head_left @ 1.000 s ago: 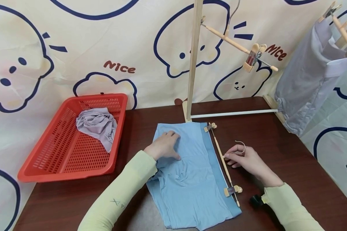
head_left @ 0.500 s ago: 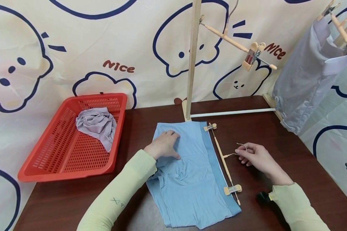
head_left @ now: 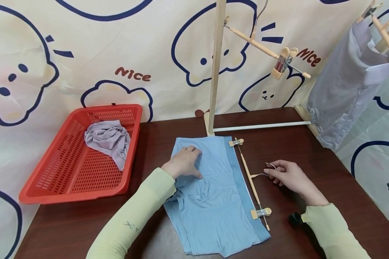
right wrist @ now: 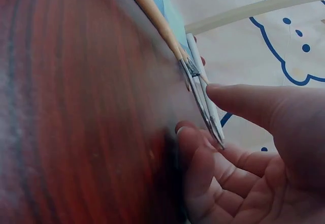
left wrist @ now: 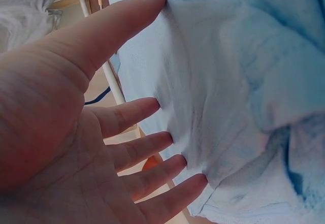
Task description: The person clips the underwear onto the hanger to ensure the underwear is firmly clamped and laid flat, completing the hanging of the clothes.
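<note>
Light blue trousers (head_left: 214, 216) lie folded on the table, a darker band along their right edge. A pale wooden clip hanger (head_left: 250, 182) lies along that edge, its upper clip (head_left: 236, 142) and lower clip (head_left: 260, 213) both at the band. My left hand (head_left: 184, 162) rests on the upper left of the cloth; in the left wrist view its spread fingertips touch the fabric. My right hand (head_left: 286, 177) pinches the hanger's thin wire hook (head_left: 271, 165) between thumb and fingers, right of the bar. In the right wrist view the hook's metal (right wrist: 200, 97) runs down to the fingers.
On the left stands a red basket (head_left: 84, 196) holding a crumpled mauve garment (head_left: 108, 138). Behind the trousers rises a wooden post (head_left: 216, 68) with a white crossbar (head_left: 262, 127). Another clip hanger (head_left: 256, 45) hangs above; grey trousers (head_left: 347, 82) hang at right.
My right hand has shifted right from the hanger's bar, and its fingers now hold farther out along the hook. The hanger, trousers and left hand look the same.
</note>
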A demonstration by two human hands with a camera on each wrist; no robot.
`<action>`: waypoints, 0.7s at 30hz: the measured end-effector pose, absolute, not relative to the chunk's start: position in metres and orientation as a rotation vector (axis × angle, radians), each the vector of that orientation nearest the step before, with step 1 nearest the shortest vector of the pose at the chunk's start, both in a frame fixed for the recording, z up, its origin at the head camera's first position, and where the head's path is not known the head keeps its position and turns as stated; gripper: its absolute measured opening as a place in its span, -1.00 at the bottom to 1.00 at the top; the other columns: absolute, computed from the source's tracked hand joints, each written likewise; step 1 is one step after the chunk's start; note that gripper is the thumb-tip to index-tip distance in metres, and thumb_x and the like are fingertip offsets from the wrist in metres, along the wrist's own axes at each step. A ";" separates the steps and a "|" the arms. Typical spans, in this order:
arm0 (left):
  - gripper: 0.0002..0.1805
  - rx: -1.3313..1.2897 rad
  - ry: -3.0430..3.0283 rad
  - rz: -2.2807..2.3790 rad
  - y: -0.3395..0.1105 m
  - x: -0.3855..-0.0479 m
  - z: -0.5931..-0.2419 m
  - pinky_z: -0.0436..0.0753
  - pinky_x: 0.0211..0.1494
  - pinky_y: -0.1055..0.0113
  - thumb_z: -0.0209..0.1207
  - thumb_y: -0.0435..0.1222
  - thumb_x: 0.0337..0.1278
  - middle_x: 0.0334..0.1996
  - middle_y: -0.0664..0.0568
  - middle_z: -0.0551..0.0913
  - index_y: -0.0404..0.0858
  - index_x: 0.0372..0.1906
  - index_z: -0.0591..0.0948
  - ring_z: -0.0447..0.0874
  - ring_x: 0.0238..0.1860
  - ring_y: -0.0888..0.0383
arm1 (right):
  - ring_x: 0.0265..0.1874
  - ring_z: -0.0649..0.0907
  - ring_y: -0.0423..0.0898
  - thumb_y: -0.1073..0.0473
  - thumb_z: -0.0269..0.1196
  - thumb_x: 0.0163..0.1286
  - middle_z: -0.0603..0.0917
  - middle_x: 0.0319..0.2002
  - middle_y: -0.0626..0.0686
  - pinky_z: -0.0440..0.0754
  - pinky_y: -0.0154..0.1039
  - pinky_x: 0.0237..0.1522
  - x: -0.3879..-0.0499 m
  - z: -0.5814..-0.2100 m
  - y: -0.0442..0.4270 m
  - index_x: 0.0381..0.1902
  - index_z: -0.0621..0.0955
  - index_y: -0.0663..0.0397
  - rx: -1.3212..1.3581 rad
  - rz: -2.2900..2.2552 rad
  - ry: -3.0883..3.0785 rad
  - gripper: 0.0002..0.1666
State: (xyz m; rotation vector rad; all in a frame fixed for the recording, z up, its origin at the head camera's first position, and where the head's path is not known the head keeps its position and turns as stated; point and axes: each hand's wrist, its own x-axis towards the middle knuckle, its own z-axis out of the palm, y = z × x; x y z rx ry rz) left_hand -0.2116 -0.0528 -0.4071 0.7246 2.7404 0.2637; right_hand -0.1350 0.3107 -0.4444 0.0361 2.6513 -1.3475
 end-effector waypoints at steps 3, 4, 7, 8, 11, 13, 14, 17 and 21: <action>-0.03 0.719 2.741 0.265 -0.053 -0.212 -0.407 0.41 0.36 0.02 0.57 0.00 -0.07 0.37 -0.21 0.40 -0.29 0.43 0.43 0.34 0.36 -0.20 | -0.43 0.69 0.00 -0.01 0.35 0.43 0.73 -0.39 0.05 0.66 -0.17 -0.40 -0.138 -0.439 0.310 0.12 0.59 0.39 0.031 -1.298 2.695 -0.44; -0.03 0.715 2.739 0.265 -0.053 -0.212 -0.407 0.41 0.36 0.02 0.57 0.00 -0.07 0.37 -0.20 0.40 -0.28 0.43 0.42 0.34 0.36 -0.20 | -0.42 0.69 -0.01 -0.02 0.35 0.43 0.73 -0.39 0.05 0.65 -0.18 -0.39 -0.139 -0.437 0.310 0.11 0.60 0.37 0.030 -1.275 2.715 -0.44; -0.03 0.691 2.736 0.275 -0.053 -0.212 -0.407 0.42 0.36 0.01 0.57 0.01 -0.08 0.38 -0.20 0.40 -0.27 0.44 0.42 0.33 0.37 -0.19 | -0.38 0.66 -0.02 -0.08 0.34 0.44 0.73 -0.32 0.06 0.60 -0.16 -0.34 -0.145 -0.431 0.311 0.09 0.63 0.32 0.021 -1.202 2.783 -0.44; -0.03 0.679 2.735 0.283 -0.053 -0.212 -0.407 0.43 0.35 0.00 0.57 0.01 -0.08 0.38 -0.19 0.40 -0.26 0.44 0.43 0.33 0.37 -0.18 | -0.36 0.65 -0.02 -0.10 0.33 0.44 0.73 -0.29 0.07 0.59 -0.15 -0.32 -0.147 -0.428 0.311 0.08 0.64 0.31 0.014 -1.182 2.801 -0.44; -0.06 0.651 2.748 0.331 -0.053 -0.214 -0.407 0.44 0.34 -0.01 0.56 0.00 -0.06 0.38 -0.20 0.40 -0.27 0.43 0.44 0.36 0.36 -0.17 | -0.29 0.65 -0.01 -0.14 0.31 0.45 0.73 -0.20 0.10 0.57 -0.13 -0.26 -0.155 -0.422 0.312 0.07 0.66 0.27 -0.009 -1.131 2.840 -0.43; -0.08 0.639 2.762 0.377 -0.052 -0.217 -0.407 0.45 0.33 0.00 0.55 0.00 -0.04 0.38 -0.20 0.41 -0.27 0.42 0.45 0.38 0.35 -0.16 | -0.25 0.66 0.00 -0.15 0.30 0.45 0.73 -0.16 0.12 0.58 -0.12 -0.24 -0.161 -0.418 0.312 0.06 0.67 0.26 -0.026 -1.113 2.848 -0.43; -0.09 0.633 2.770 0.415 -0.051 -0.219 -0.407 0.46 0.32 0.00 0.54 0.00 -0.02 0.37 -0.20 0.41 -0.26 0.42 0.45 0.39 0.34 -0.15 | -0.24 0.66 0.01 -0.16 0.30 0.45 0.73 -0.14 0.13 0.59 -0.12 -0.23 -0.164 -0.416 0.311 0.06 0.67 0.26 -0.035 -1.108 2.850 -0.43; -0.13 0.660 2.781 0.565 -0.049 -0.226 -0.408 0.49 0.29 0.04 0.51 0.00 0.05 0.35 -0.18 0.43 -0.26 0.43 0.45 0.44 0.30 -0.11 | -0.20 0.67 0.03 -0.18 0.29 0.45 0.73 -0.10 0.16 0.59 -0.11 -0.21 -0.175 -0.411 0.311 0.05 0.68 0.25 -0.056 -1.084 2.860 -0.42; -0.23 0.734 2.741 0.857 -0.043 -0.238 -0.410 0.47 0.31 0.10 0.43 -0.06 0.19 0.35 -0.11 0.45 -0.25 0.43 0.44 0.45 0.31 -0.04 | -0.16 0.66 0.05 -0.22 0.27 0.46 0.70 -0.03 0.20 0.59 -0.08 -0.17 -0.192 -0.406 0.310 0.07 0.67 0.24 -0.076 -1.036 2.865 -0.39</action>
